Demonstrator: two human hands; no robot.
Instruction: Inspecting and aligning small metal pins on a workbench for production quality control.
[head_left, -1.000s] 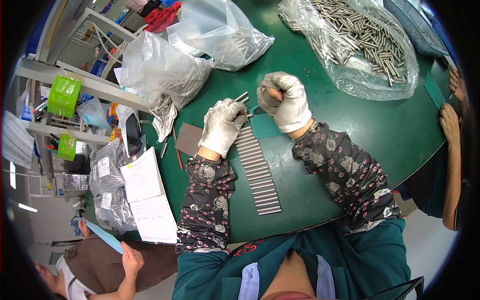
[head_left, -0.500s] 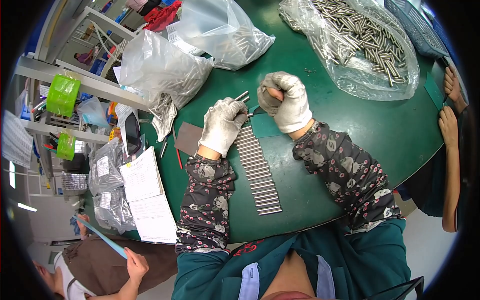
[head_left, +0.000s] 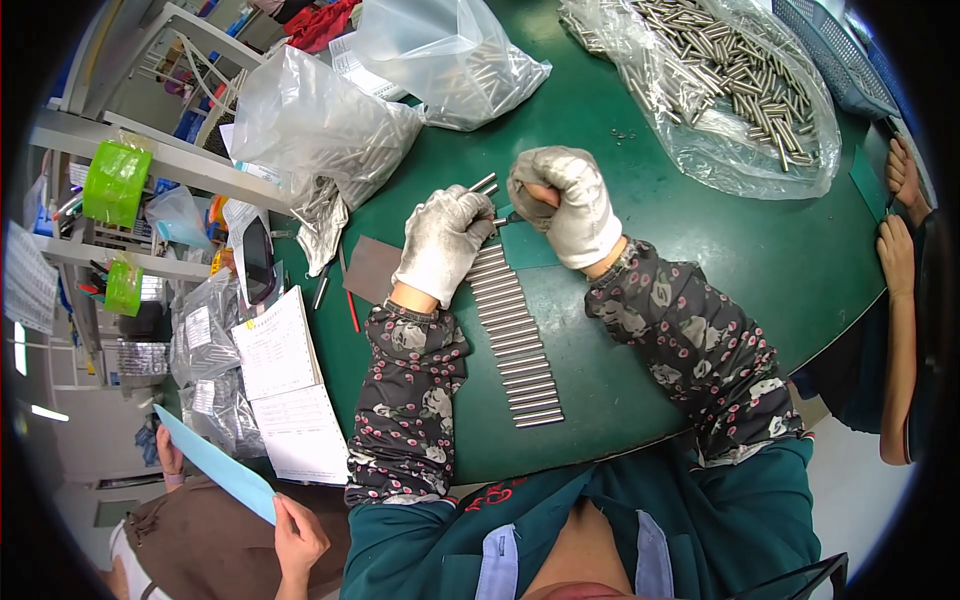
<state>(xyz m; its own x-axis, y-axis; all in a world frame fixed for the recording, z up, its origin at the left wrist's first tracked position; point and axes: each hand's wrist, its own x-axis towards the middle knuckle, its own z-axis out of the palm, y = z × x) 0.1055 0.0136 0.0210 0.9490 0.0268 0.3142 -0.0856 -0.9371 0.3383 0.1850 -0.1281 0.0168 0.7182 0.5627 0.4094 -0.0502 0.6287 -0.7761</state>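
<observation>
Both hands wear white work gloves soiled with grey. My left hand [head_left: 440, 243] is closed with its fingertips pinched on a short metal pin [head_left: 501, 221], whose end shows at the fingertips. More metal pins [head_left: 484, 184] stick out just beyond that hand; whether it holds them is hidden. My right hand [head_left: 572, 205] is curled into a fist around a slim dark tool [head_left: 512, 216], mostly hidden, its end close to the pin. Below the hands, a row of metal pins [head_left: 515, 345] lies side by side on the green table [head_left: 620, 370]. A green sheet [head_left: 530, 248] lies under the right hand.
A clear bag of loose pins [head_left: 740, 90] lies far right beside a blue basket [head_left: 835, 60]. Two plastic bags [head_left: 320, 125] stand far left. Brown sheet [head_left: 373, 268], red stick [head_left: 352, 312], phone [head_left: 259, 262] and papers [head_left: 290, 390] lie left. Co-workers' hands [head_left: 300, 540] show at both sides.
My right hand has shifted slightly left, bringing the tool closer to the left hand. The co-worker at lower left has moved the blue sheet right and tilted it. The row of pins looks unchanged.
</observation>
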